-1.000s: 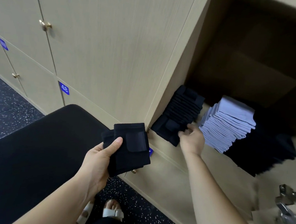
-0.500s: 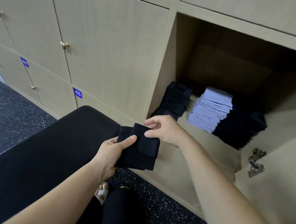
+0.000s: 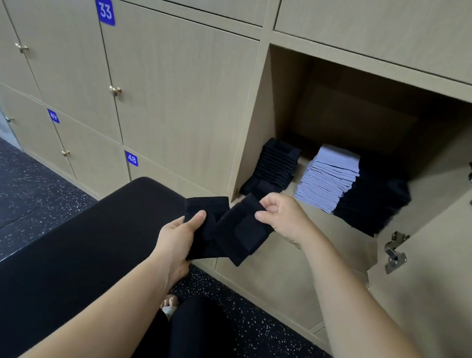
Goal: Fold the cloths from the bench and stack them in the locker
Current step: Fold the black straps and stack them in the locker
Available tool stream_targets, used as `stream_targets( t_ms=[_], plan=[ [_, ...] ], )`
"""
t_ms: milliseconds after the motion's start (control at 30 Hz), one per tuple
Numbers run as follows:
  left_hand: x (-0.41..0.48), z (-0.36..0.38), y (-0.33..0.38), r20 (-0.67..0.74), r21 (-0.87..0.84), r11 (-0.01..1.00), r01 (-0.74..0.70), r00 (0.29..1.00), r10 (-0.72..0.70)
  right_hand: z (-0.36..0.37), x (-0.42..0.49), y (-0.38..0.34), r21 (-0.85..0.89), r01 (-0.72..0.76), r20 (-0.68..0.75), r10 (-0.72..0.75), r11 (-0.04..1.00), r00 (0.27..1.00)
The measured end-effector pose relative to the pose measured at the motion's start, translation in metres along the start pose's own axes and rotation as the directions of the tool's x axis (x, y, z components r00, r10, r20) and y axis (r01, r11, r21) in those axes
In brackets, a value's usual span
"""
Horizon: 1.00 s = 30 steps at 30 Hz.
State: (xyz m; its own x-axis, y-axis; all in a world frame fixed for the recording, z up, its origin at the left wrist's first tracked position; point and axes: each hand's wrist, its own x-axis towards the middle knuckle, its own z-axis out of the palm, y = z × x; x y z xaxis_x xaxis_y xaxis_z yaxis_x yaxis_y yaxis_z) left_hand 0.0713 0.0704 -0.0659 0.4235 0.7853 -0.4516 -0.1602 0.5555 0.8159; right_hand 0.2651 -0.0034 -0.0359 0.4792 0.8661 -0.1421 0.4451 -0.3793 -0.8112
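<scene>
Two folded black cloths hang in front of the open locker (image 3: 261,124). My left hand (image 3: 179,237) holds one folded black cloth (image 3: 203,213), thumb on top. My right hand (image 3: 281,217) pinches the upper edge of a second black cloth (image 3: 242,232), which overlaps the first and tilts to the right. Inside the locker stand a stack of black cloths (image 3: 277,166) at the left, a stack of pale lilac cloths (image 3: 327,178) in the middle and a darker stack (image 3: 372,205) at the right.
The black padded bench (image 3: 65,250) runs from lower left up to the lockers. The open locker door (image 3: 441,263) with metal hinges (image 3: 396,253) stands at the right. Closed numbered lockers fill the left wall. My legs and foot are over the speckled floor (image 3: 246,333).
My right hand left the black stack in the locker and came to the cloths in my left hand. It now pulls one cloth off to the right. The view tilted upward.
</scene>
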Motion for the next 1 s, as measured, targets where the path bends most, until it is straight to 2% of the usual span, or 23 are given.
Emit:
stream_targets(
  t_ms=[233,333,433,600,1000],
  plan=[
    [0.008,0.001,-0.001,-0.052,-0.047,0.998,-0.029,0.998,0.026,-0.017,-0.005,0.027,0.242,-0.058,-0.185,0.105,0.969,0.977],
    [0.015,0.003,-0.002,-0.061,-0.061,0.998,-0.025,0.998,0.022,-0.023,0.005,0.043,0.373,-0.086,-0.317,0.214,0.924,0.924],
    [0.024,0.004,-0.003,-0.066,-0.067,0.998,-0.016,0.998,0.011,-0.025,0.021,0.057,0.561,-0.115,-0.381,0.379,0.82,0.843],
    [0.043,0.003,-0.007,-0.069,-0.08,0.997,-0.004,0.998,-0.001,-0.022,0.05,0.069,0.739,-0.097,-0.389,0.54,0.666,0.746],
    [0.092,0.015,-0.015,-0.052,-0.109,0.994,0.019,0.998,-0.025,-0.008,0.126,0.073,0.832,-0.057,-0.358,0.613,0.551,0.704]
  ],
)
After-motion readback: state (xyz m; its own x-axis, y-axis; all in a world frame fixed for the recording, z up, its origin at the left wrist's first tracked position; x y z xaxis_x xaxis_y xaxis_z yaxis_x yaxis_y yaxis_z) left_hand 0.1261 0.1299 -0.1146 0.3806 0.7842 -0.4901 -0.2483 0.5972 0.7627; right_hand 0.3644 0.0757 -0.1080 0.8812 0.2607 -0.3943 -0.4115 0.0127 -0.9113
